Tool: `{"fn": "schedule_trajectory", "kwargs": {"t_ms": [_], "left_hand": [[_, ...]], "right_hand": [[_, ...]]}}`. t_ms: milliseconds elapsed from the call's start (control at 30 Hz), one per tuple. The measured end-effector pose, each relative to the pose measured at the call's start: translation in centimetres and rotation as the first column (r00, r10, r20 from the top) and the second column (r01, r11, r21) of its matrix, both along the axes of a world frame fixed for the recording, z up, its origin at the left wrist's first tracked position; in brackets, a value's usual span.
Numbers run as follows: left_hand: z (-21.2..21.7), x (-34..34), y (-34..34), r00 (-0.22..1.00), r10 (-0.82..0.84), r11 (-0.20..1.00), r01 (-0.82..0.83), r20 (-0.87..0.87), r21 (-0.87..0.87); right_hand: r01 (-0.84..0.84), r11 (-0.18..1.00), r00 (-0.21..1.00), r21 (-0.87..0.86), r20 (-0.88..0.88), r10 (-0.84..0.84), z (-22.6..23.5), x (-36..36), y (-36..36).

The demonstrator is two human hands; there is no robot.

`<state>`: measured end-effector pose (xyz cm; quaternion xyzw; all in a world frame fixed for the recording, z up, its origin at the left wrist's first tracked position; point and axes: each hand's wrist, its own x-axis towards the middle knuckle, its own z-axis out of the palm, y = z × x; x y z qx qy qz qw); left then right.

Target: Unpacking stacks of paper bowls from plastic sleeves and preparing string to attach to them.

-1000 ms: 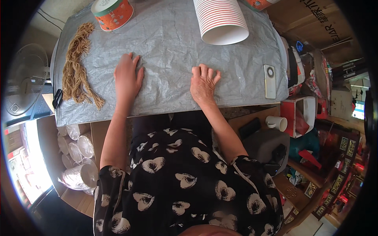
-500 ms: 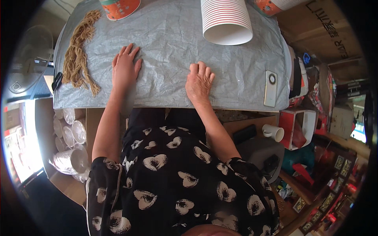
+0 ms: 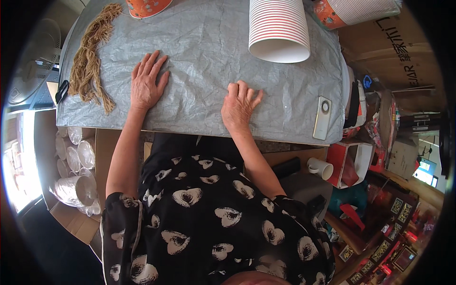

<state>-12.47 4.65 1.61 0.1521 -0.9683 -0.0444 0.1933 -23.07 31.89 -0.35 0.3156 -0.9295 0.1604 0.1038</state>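
My left hand (image 3: 148,84) lies palm down on the grey sheet that covers the table (image 3: 199,42), fingers stretched and thumb apart, holding nothing. To its left a bundle of tan yarn (image 3: 88,61) is strewn along the table. My right hand (image 3: 239,107) rests near the front edge with its fingers bent but apart, and nothing shows in it. Beyond that hand a tall stack of white paper cups with red rims (image 3: 279,28) lies with its open mouth toward me. An orange patterned paper cup or stack (image 3: 147,7) is cut off by the upper edge.
A phone (image 3: 322,118) lies at the table's right side. Another wrapped cup stack (image 3: 354,12) is at the far right, by a cardboard box (image 3: 394,57). Below the table are a white mug (image 3: 320,168) and a carton of wrapped cups (image 3: 76,190). A fan (image 3: 35,61) stands left.
The view has shifted slightly, so the table's things sit a little differently in it. My right hand's fingers are spread a bit more; the left still lies flat.
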Motion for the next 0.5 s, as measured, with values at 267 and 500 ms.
{"fn": "schedule_trajectory", "kwargs": {"t_ms": [267, 500], "left_hand": [[0.33, -0.17, -0.10, 1.000, 0.002, 1.000, -0.003, 0.015, 0.024], [0.44, 0.11, 0.26, 1.000, -0.005, 0.998, 0.006, -0.002, 0.055]], "right_hand": [[0.009, 1.000, 0.999, -0.020, 0.049, -0.008, 0.44, -0.11, -0.18], [0.036, 0.999, 0.999, -0.015, 0.018, -0.035, 0.48, 0.43, -0.05]]}}
